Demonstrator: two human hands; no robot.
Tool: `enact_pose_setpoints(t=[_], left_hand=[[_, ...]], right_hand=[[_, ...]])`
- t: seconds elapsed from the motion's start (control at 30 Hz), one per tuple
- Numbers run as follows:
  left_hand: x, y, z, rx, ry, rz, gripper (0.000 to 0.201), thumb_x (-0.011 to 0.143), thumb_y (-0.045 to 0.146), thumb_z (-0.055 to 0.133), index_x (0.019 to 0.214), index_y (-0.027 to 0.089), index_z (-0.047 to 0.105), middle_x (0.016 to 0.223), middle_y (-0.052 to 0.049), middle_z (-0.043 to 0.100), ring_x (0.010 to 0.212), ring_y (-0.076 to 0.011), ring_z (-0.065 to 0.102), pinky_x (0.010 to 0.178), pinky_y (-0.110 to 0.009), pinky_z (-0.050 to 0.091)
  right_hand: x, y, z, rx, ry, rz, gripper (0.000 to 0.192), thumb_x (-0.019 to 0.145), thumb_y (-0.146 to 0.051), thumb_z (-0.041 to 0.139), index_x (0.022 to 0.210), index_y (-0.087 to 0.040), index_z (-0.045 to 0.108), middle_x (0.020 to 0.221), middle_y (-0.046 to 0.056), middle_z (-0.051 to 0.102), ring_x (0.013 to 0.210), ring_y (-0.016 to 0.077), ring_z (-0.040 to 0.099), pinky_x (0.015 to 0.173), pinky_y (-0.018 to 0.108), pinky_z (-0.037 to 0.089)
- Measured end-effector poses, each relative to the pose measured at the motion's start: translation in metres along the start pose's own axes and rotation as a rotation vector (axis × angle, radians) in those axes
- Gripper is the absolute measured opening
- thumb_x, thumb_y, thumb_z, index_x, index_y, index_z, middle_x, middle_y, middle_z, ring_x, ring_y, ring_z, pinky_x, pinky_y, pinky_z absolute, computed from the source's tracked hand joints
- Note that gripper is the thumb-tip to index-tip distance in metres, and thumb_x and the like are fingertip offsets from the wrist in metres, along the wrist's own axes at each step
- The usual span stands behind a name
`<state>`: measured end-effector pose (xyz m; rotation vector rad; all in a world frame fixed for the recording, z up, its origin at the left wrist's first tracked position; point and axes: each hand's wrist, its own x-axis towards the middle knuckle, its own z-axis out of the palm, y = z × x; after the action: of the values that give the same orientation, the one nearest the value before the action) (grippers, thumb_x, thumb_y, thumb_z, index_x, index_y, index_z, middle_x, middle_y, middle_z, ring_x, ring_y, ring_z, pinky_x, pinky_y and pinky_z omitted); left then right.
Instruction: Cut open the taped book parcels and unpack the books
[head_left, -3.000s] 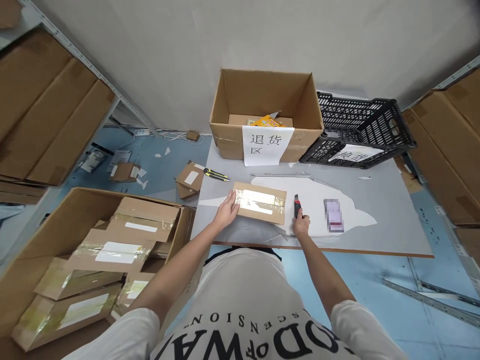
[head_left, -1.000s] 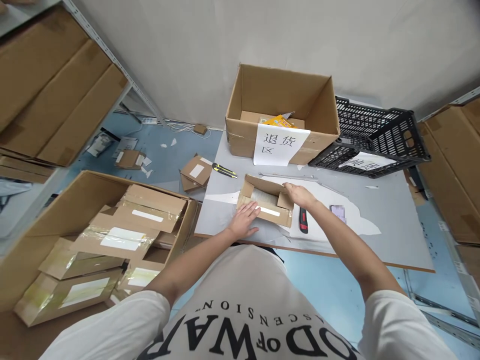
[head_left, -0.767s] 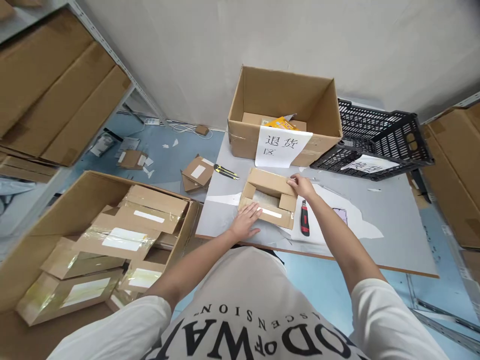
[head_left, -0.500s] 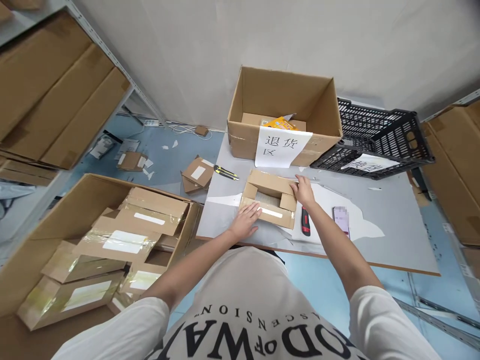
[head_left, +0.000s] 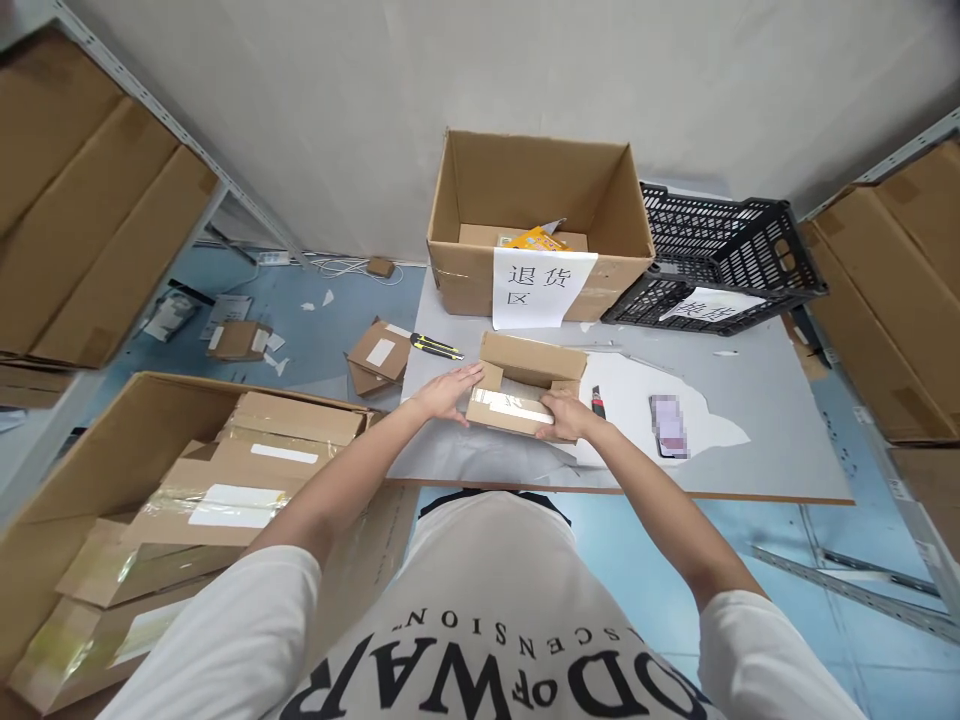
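Now both hands grip a small cardboard parcel (head_left: 517,392) with its flaps open, near the front edge of the grey tabletop (head_left: 765,430). Left hand (head_left: 450,390) curls its fingers around the parcel's left end; right hand (head_left: 566,415) clasps the near right corner. Just right of it lies a red box cutter (head_left: 596,402), then a phone (head_left: 667,425). Behind stands a large open carton (head_left: 536,215) with a paper sign

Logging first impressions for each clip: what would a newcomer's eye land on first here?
First, both hands on the small opened carton at the table's near edge: left hand at its left end, right hand on its taped front flap. Behind it stands a big open box with a handwritten paper sign, a black crate to its right.
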<state>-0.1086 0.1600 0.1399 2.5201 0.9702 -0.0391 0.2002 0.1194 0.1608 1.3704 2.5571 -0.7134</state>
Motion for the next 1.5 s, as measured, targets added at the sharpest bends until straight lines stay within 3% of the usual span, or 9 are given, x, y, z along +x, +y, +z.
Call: enact_pose_setpoints(t=[0.1,0.3,0.53,0.83,1.0,1.17,1.27,1.4,1.5], left_hand=[[0.001,-0.001,0.004,-0.028,0.033,-0.01,0.105,0.06,0.057,0.071,0.142,0.012,0.025,0.149,-0.018,0.026,0.137,-0.026,0.026,0.112,-0.042,0.019],[-0.005,0.002,0.008,-0.028,0.064,-0.063,0.107,0.059,0.058,0.071,0.143,0.013,0.022,0.149,-0.017,0.024,0.137,-0.0268,0.027,0.112,-0.045,0.018],[-0.006,0.003,0.009,0.04,0.064,-0.072,0.106,0.06,0.057,0.069,0.144,0.012,0.022,0.148,-0.018,0.027,0.137,-0.027,0.026,0.112,-0.045,0.015],[-0.008,0.004,0.006,0.099,0.04,-0.123,0.104,0.061,0.061,0.065,0.143,0.011,0.025,0.147,-0.019,0.03,0.136,-0.0308,0.027,0.111,-0.048,0.013],[-0.004,0.01,0.007,0.112,0.05,-0.136,0.101,0.062,0.061,0.064,0.141,0.011,0.029,0.146,-0.02,0.03,0.135,-0.0329,0.027,0.111,-0.049,0.009],[0.001,0.014,-0.013,0.152,0.014,-0.019,0.097,0.057,0.059,0.068,0.136,0.011,0.038,0.142,-0.019,0.038,0.137,-0.0332,0.024,0.111,-0.05,0.004],[0.009,0.016,-0.038,0.154,-0.017,0.059,0.081,0.059,0.052,0.067,0.128,0.015,0.047,0.128,-0.016,0.055,0.127,-0.0312,0.041,0.111,-0.046,0.013],[0.031,0.021,-0.055,0.135,0.196,-0.087,0.037,0.078,0.037,0.053,0.109,0.018,0.058,0.1,-0.008,0.067,0.096,-0.024,0.062,0.107,-0.043,0.025],[0.046,0.023,-0.046,0.161,0.377,-0.218,0.032,0.084,0.03,0.046,0.111,0.017,0.056,0.115,-0.014,0.06,0.109,-0.0267,0.056,0.104,-0.046,0.029]], right_hand=[[0.0,-0.002,0.001,0.034,-0.064,0.063,0.047,0.067,-0.051,0.069,0.094,-0.016,0.055,0.089,0.01,0.062,0.085,0.0251,0.057,0.073,0.031,0.04],[-0.022,-0.02,0.006,-0.036,-0.007,0.171,0.037,0.076,-0.051,0.063,0.093,-0.022,0.048,0.083,0.005,0.064,0.074,0.0225,0.061,0.055,0.025,0.031],[-0.037,-0.033,0.016,-0.088,0.141,0.093,0.026,0.084,-0.046,0.056,0.084,-0.022,0.046,0.083,0.004,0.066,0.074,0.0205,0.061,0.062,0.027,0.034],[-0.048,-0.045,0.034,-0.131,0.238,0.017,0.014,0.087,-0.033,0.055,0.083,-0.021,0.05,0.082,0.007,0.062,0.077,0.0225,0.057,0.071,0.032,0.037],[-0.052,-0.035,0.039,-0.093,0.27,-0.011,0.013,0.089,-0.033,0.051,0.084,-0.021,0.051,0.082,0.007,0.06,0.08,0.0237,0.056,0.074,0.034,0.039],[-0.041,-0.009,0.03,0.075,0.219,-0.099,0.02,0.087,-0.04,0.053,0.086,-0.02,0.049,0.084,0.006,0.058,0.081,0.0221,0.054,0.074,0.033,0.04],[-0.032,0.002,0.02,0.159,0.155,-0.164,0.025,0.085,-0.043,0.054,0.084,-0.02,0.047,0.081,0.003,0.055,0.077,0.0196,0.052,0.071,0.03,0.039],[-0.025,0.011,0.006,0.198,0.081,-0.181,0.026,0.081,-0.042,0.059,0.083,-0.02,0.045,0.078,0.001,0.052,0.071,0.0167,0.049,0.064,0.026,0.036],[-0.022,0.014,-0.005,0.164,0.02,-0.18,0.022,0.079,-0.032,0.061,0.084,-0.019,0.045,0.081,0.002,0.054,0.073,0.0167,0.05,0.064,0.025,0.035]])
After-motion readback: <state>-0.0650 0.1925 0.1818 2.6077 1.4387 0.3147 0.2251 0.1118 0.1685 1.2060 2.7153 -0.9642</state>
